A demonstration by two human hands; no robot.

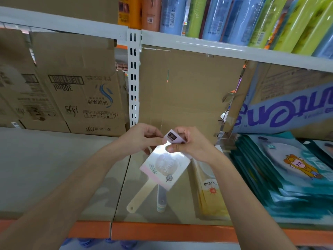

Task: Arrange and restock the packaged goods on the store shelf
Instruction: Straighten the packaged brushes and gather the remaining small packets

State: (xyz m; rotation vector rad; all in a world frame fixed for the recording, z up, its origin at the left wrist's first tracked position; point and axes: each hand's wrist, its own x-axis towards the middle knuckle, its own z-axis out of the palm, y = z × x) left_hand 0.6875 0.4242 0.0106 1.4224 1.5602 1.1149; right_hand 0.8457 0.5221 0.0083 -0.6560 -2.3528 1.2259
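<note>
Fingers: curled on both; left hand (144, 137) and right hand (191, 143) pinched the pink header (173, 138) of the pad pack (164, 170).
Pad pack: tilted, held above the shelf (54, 168).
Under it: cream handle (138, 199) and tube (161, 201) lay on the shelf.
Right: yellow packs (210, 192) just beside; teal stack (288, 168) further over.

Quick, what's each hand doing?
Left hand: pinches the top of the packet.
Right hand: grips the same packet's top.
</note>
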